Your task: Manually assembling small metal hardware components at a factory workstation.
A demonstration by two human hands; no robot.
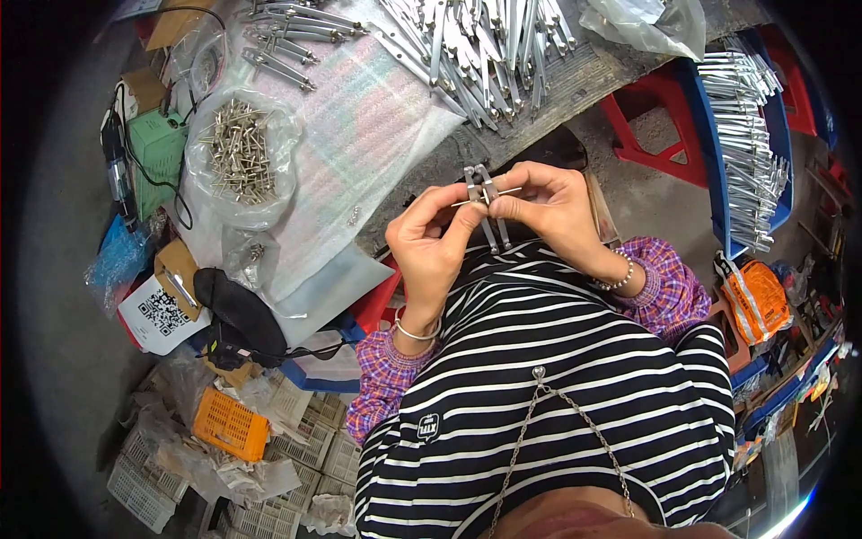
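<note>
Both my hands meet above my lap, close to the table's near edge. Between them is a two-legged metal part [494, 235], its paired flat legs pointing down toward me. My left hand [431, 242] pinches its left side with thumb and fingertips. From the other side, my right hand [558, 211] pinches the same part. A thin metal pin [510, 190] sticks out sideways by the right fingertips; whether it passes fully through the part is hidden by my fingers.
On the table lie a clear bag of metal pins or rivets [241, 153], a pile of long metal strips [485, 54] and several assembled metal parts [292, 31]. A blue bin [718, 171] of similar parts stands right, near a red stool [655, 126]. A green box [162, 148] sits left.
</note>
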